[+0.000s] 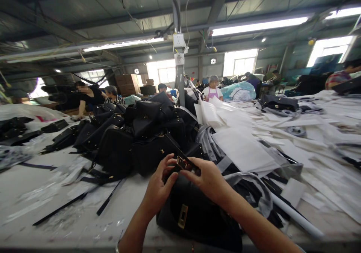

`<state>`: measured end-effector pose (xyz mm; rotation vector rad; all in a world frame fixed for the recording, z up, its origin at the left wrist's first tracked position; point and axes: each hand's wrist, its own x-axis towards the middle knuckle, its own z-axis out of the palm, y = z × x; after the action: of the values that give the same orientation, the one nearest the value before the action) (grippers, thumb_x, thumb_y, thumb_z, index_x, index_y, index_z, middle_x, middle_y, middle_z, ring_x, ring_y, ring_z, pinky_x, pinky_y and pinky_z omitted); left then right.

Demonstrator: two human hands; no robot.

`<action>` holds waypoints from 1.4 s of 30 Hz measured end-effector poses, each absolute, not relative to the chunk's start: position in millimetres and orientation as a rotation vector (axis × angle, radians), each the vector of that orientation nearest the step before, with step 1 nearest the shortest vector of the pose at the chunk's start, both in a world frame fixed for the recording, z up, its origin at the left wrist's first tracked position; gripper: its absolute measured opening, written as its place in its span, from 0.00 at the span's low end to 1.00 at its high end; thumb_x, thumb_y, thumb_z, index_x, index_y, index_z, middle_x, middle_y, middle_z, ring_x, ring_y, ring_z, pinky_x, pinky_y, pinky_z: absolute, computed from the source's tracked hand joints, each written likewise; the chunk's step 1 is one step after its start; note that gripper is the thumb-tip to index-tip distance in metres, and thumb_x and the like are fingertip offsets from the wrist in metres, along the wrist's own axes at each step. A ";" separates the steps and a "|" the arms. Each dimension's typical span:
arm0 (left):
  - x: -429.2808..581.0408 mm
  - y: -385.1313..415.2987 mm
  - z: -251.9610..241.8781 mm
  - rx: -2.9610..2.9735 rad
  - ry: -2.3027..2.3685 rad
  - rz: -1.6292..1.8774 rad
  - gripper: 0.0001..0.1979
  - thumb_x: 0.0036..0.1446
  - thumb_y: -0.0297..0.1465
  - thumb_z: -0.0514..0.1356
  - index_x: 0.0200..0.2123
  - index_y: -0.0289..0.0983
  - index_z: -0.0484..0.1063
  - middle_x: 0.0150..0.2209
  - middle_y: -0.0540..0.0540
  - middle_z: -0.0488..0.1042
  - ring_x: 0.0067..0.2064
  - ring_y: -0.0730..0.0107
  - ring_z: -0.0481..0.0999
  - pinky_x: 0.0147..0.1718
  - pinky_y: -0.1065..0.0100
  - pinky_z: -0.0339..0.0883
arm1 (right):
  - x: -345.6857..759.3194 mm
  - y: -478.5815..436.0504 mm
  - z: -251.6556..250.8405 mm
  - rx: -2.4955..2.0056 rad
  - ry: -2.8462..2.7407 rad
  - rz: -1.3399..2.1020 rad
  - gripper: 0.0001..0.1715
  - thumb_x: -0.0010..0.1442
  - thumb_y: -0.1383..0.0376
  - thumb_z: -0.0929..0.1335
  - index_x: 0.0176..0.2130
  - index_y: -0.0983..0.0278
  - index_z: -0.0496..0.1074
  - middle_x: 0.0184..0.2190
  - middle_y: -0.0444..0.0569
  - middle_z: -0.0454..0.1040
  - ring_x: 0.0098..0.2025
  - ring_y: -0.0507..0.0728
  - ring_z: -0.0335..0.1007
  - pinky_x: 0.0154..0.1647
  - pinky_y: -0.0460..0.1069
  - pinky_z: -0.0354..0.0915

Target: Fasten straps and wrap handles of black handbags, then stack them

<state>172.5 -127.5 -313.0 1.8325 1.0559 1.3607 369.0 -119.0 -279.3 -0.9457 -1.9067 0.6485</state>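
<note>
A black handbag [214, 223] sits at the table's front edge, close to me, with a gold clasp plate [183, 216] on its front. Just above its top, my left hand [163, 178] curls its fingers and thumb round a small gold buckle [180, 162]. From the right, my right hand [207, 178] pinches a narrow black strap [178, 147] beside that buckle. The strap slants up and left towards the heap of bags. Part of the buckle and the strap's lower end are hidden by my fingers.
A heap of black handbags [152, 147] stands right behind my hands. White sheets [242, 147] and wrapped handles [262, 192] spread to the right. Loose black straps [64, 206] lie at left. A post with sockets [178, 40] rises mid-table. Several people work farther back.
</note>
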 end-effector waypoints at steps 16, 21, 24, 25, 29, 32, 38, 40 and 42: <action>172.5 -135.2 -264.1 2.028 1.121 1.164 0.09 0.54 0.32 0.68 0.40 0.42 0.82 0.46 0.44 0.81 0.48 0.53 0.79 0.50 0.60 0.71 | 380.2 -126.3 -284.5 -0.861 -1.805 0.920 0.16 0.56 0.58 0.74 0.44 0.61 0.79 0.40 0.47 0.82 0.44 0.62 0.76 0.46 0.52 0.68; 179.1 -125.6 -284.8 1.576 0.925 1.189 0.20 0.52 0.32 0.70 0.49 0.38 0.77 0.50 0.40 0.79 0.51 0.52 0.78 0.55 0.56 0.69 | 379.7 -125.9 -291.2 -0.925 -1.611 1.037 0.18 0.53 0.58 0.75 0.43 0.64 0.79 0.37 0.48 0.81 0.41 0.60 0.76 0.47 0.53 0.67; 189.2 -122.7 -299.2 1.465 0.908 1.193 0.22 0.55 0.35 0.68 0.53 0.39 0.75 0.52 0.39 0.78 0.55 0.49 0.75 0.58 0.52 0.65 | 381.0 -124.4 -295.9 -0.964 -1.517 1.054 0.17 0.53 0.59 0.75 0.42 0.65 0.79 0.36 0.49 0.81 0.40 0.60 0.76 0.46 0.53 0.67; 192.9 -122.4 -302.2 1.480 0.910 1.178 0.22 0.56 0.36 0.67 0.54 0.39 0.75 0.53 0.39 0.77 0.56 0.48 0.74 0.59 0.50 0.64 | 381.9 -124.2 -296.1 -0.975 -1.500 1.043 0.17 0.53 0.59 0.75 0.42 0.65 0.79 0.36 0.49 0.81 0.40 0.60 0.76 0.46 0.53 0.68; 202.1 -119.9 -304.7 1.709 0.942 1.121 0.18 0.60 0.37 0.63 0.52 0.40 0.77 0.55 0.42 0.76 0.60 0.47 0.71 0.64 0.48 0.57 | 386.1 -124.7 -290.8 -1.008 -1.507 0.928 0.14 0.53 0.59 0.75 0.39 0.63 0.79 0.36 0.49 0.81 0.40 0.61 0.76 0.47 0.54 0.68; 199.9 -115.3 -301.9 1.787 0.998 1.138 0.17 0.58 0.37 0.65 0.50 0.41 0.78 0.53 0.42 0.77 0.57 0.48 0.73 0.61 0.49 0.61 | 389.8 -124.1 -288.8 -0.981 -1.541 0.902 0.15 0.55 0.57 0.74 0.40 0.62 0.79 0.37 0.49 0.81 0.41 0.60 0.76 0.47 0.53 0.67; 188.2 -105.3 -300.7 1.731 1.002 1.339 0.18 0.58 0.39 0.66 0.51 0.41 0.77 0.47 0.42 0.80 0.48 0.55 0.79 0.52 0.59 0.71 | 397.0 -126.6 -304.4 -0.873 -1.410 1.114 0.24 0.67 0.47 0.61 0.49 0.62 0.70 0.28 0.44 0.76 0.17 0.47 0.57 0.18 0.44 0.51; 187.0 -101.8 -303.2 1.471 0.917 1.454 0.19 0.60 0.41 0.63 0.52 0.39 0.76 0.47 0.41 0.80 0.45 0.59 0.80 0.48 0.61 0.73 | 398.9 -129.3 -308.3 -0.828 -1.420 1.253 0.25 0.67 0.45 0.60 0.44 0.63 0.68 0.24 0.43 0.75 0.15 0.46 0.55 0.16 0.43 0.48; 187.4 -98.9 -305.5 1.235 0.826 1.503 0.21 0.59 0.43 0.65 0.51 0.37 0.76 0.47 0.41 0.79 0.45 0.60 0.80 0.48 0.63 0.73 | 400.3 -131.7 -308.6 -0.785 -1.471 1.453 0.27 0.65 0.43 0.61 0.38 0.64 0.67 0.21 0.44 0.74 0.14 0.46 0.55 0.15 0.43 0.46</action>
<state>187.4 -98.9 -305.5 1.2348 0.8264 1.5029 400.3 -131.7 -308.6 -0.7848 -1.4705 1.4528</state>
